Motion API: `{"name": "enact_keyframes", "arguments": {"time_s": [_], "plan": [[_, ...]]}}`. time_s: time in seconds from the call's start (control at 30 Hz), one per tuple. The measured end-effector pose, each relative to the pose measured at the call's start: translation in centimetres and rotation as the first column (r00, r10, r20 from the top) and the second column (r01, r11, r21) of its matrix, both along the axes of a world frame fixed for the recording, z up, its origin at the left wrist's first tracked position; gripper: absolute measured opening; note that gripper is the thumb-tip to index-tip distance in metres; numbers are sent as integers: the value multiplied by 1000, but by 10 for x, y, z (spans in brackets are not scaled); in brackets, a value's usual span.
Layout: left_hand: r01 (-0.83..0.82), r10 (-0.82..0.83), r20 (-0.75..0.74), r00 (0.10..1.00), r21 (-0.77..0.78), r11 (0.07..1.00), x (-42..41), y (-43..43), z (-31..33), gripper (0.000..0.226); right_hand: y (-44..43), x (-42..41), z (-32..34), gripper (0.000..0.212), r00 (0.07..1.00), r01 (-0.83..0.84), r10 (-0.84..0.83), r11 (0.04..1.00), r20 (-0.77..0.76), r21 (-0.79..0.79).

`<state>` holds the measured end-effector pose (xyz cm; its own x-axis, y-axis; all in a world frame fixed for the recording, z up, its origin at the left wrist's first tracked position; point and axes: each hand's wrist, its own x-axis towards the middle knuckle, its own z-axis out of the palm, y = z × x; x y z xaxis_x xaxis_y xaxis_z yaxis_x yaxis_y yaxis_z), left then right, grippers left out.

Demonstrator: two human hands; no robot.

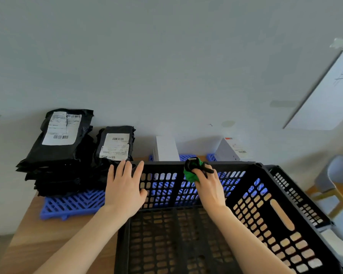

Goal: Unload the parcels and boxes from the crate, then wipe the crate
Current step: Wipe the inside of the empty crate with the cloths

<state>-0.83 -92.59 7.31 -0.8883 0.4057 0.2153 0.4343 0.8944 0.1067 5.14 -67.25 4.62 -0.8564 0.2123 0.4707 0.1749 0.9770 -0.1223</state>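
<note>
The right hand [207,184] reaches forward over the inside of the crate [281,212], forearm stretched from the lower right, fingers curled tight around a bunched green cloth [189,176]. The cloth is pressed against the top of the crate's far wall, just under the rim, and a small black part with a pale tab sits on top of the bundle at the rim; what it is cannot be told.

The left hand [125,186] lies open and flat, fingers spread and pointing away from the person, palm on the far left corner of the crate with the fingertips over the rim. Its forearm comes in from the lower left, across the table [46,232].

The crate is black, with slotted walls and floor, and nothing lies inside it. Its long axis runs left to right in front of the person, with a handle slot in the right wall. It stands on the wooden table.

Beyond the left hand, two stacks of black parcels [61,153] with white shipping labels rest on a blue slatted pallet [73,204], against the wall. Behind the crate's far wall stand two white boxes [165,148], upright, the right one bearing a label and a red mark.

A pale chair [339,175] stands at the right edge.
</note>
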Motion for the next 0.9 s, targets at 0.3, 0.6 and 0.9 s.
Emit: {"name": "enact_keyframes", "arguments": {"time_s": [0.3,0.6,0.9], "plan": [[-41,35,27,999,314,948,-10,4,-4,100,-81,-41,9,56,912,-366,386,919,-143,146],[-38,12,71,997,371,928,-9,1,-7,98,-88,-68,-1,61,896,-421,432,901,-108,108],[-37,1,111,994,328,944,-12,4,-3,87,-91,-73,7,51,946,-314,322,938,-38,150]]}}
